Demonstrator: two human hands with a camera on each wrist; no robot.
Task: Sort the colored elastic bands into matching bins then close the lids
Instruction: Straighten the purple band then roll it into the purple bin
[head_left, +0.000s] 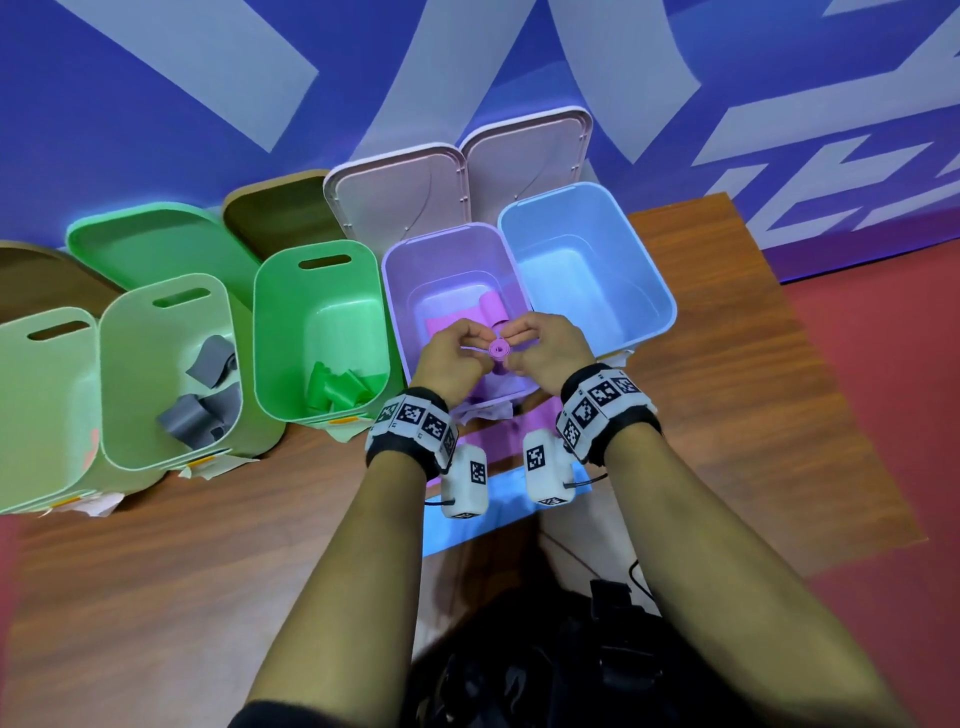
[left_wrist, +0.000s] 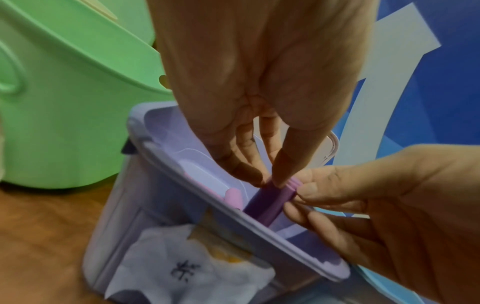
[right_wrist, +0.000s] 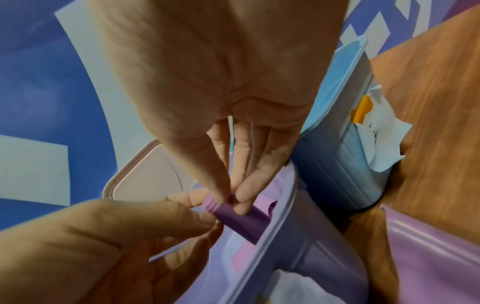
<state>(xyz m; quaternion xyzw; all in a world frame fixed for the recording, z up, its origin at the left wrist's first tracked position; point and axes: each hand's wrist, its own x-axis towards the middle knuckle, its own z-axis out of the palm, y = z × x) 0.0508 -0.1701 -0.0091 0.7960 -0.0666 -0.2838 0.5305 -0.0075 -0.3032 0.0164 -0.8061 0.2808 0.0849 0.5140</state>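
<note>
A rolled purple elastic band (head_left: 499, 349) (left_wrist: 270, 202) (right_wrist: 239, 221) hangs over the front of the open purple bin (head_left: 400, 280) (left_wrist: 166, 164) (right_wrist: 280, 224). Both hands pinch its upper end: my left hand (head_left: 457, 358) (left_wrist: 270, 181) from the left, my right hand (head_left: 540, 348) (right_wrist: 231, 200) from the right. Pink and purple bands (head_left: 467, 317) lie at the bottom of the purple bin. The blue bin (head_left: 649, 260) to its right holds nothing that I can see.
Left of the purple bin stand a green bin (head_left: 270, 332) with green bands (head_left: 340, 389), a pale green bin (head_left: 114, 374) with grey bands (head_left: 202, 400), and another pale green bin (head_left: 31, 415). Open lids (head_left: 400, 192) lean behind. A purple band (head_left: 498, 441) and a blue band (head_left: 498, 514) lie under my wrists.
</note>
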